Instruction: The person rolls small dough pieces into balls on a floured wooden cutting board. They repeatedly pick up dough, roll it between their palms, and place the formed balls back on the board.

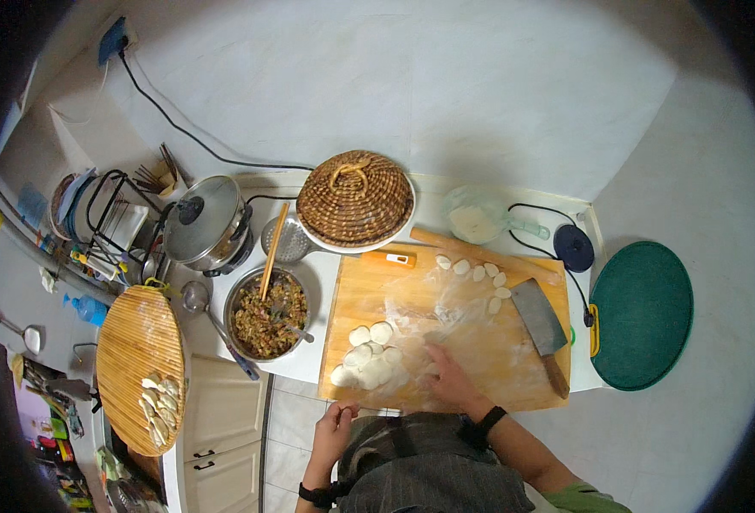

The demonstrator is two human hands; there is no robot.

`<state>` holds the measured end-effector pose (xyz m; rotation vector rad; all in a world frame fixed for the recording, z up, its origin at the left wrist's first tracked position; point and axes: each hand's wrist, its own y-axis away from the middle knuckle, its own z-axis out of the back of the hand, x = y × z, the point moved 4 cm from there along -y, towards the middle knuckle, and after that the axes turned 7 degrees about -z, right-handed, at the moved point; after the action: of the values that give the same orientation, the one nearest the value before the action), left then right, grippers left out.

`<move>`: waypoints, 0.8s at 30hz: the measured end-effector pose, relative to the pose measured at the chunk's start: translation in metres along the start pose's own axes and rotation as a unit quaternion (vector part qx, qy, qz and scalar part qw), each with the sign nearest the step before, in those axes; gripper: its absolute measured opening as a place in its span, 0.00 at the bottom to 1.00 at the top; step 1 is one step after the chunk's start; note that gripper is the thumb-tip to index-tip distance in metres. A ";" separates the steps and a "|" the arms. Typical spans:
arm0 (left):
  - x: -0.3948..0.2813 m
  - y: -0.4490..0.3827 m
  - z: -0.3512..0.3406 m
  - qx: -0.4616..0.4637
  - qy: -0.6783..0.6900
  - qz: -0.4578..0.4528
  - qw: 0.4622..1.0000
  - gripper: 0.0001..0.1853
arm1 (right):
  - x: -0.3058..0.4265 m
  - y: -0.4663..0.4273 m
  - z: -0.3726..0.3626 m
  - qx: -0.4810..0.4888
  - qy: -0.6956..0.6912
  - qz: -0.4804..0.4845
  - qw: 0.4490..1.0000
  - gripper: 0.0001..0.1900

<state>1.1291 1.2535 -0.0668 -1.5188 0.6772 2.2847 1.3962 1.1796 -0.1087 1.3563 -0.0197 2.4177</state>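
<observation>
My right hand (pixel 449 379) is low over the floured wooden board (pixel 480 346), palm down, with its fingertips at the surface. Whether something small lies under those fingers is hidden. My left hand (pixel 336 426) is at the board's front left edge with its fingers curled; what they may hold does not show. Between the hands and a little farther in, round dough wrappers (pixel 370 365) lie in an overlapping pile. Several small flattened dough pieces (pixel 479 273) form a curved row at the back right of the board. A cleaver (pixel 540 320) rests along the right side.
A rolling pin (pixel 486 255) lies across the board's back edge. To the left are a steel bowl of chopped filling (pixel 268 314) with chopsticks (pixel 275 250), a lidded pot (pixel 204 221) and a reed tray (pixel 137 346) bearing folded dumplings (pixel 158 410). A woven lid (pixel 356 205) stands behind.
</observation>
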 end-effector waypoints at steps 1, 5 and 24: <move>-0.002 0.001 0.002 -0.002 -0.004 -0.009 1.000 0.11 | 0.000 -0.002 -0.002 0.010 -0.028 -0.028 0.999 0.34; 0.001 0.007 0.003 -0.025 0.031 0.014 0.999 0.11 | 0.006 -0.003 0.011 0.019 -0.040 0.004 0.999 0.36; 0.007 -0.004 0.011 -0.066 0.040 0.001 0.997 0.10 | 0.029 -0.050 -0.005 -0.139 0.222 0.057 0.963 0.36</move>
<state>1.1197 1.2628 -0.0708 -1.6764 0.5584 2.3221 1.3949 1.2360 -0.0958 0.6916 -0.3148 2.6379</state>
